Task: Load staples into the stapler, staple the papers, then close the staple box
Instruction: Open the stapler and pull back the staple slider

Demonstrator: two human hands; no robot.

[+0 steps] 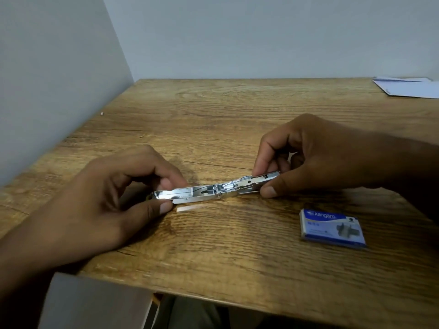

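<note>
Nearest the camera, at the front edge of the brown wood-grain bench, a grey flat panel sits below the left forearm. Just beyond it, the blue rectangular cardboard staple box lies flat on the bench, printed face up and closed as far as can be seen, nearer than the right hand's fingers and apart from them.

A short pale strip of staples lies on the bench just right of the left thumb tip and just under the stapler, not touched by either hand.

The shiny silver metal stapler is swung fully open into one long bar and held between both hands — the left hand pinches its left end, thumb on the near side and fingers curled over the far side. The right hand clamps the right end the same way, thumb below and forefinger pressing on top. The hinge and its spring sit midway between the two sets of fingers.

Farthest off, well beyond the right hand's fingers at the bench's far right corner, lie white sheets of paper — flat, partly cut by the frame edge.
</note>
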